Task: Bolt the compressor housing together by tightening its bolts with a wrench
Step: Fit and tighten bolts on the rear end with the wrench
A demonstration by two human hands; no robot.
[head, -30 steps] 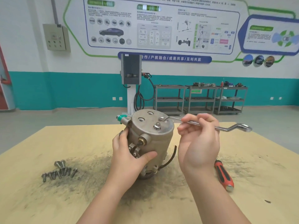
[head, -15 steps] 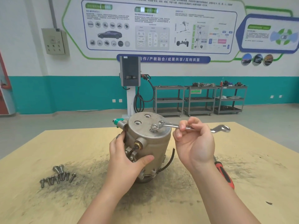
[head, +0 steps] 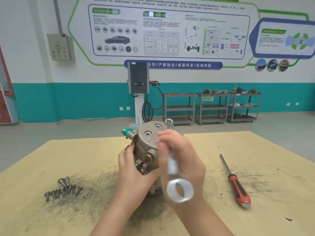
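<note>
Head view: the compressor housing (head: pixel 150 142) is stood upright near the middle of the tabletop (head: pixel 51 159), on a dark dusty patch. Its left side is gripped by the left hand (head: pixel 134 169), with the fingers curled round the back and the thumb pressed on the front. The wrench (head: pixel 172 164) is held in the right hand (head: pixel 184 160), whose fingers are curled round its shaft. The wrench is blurred; one ring end is seen at the housing's top far edge, the other nearest the camera. Loose bolts (head: pixel 64 189) are piled toward the left edge. A red screwdriver (head: pixel 237 184) is laid toward the right edge.
</note>
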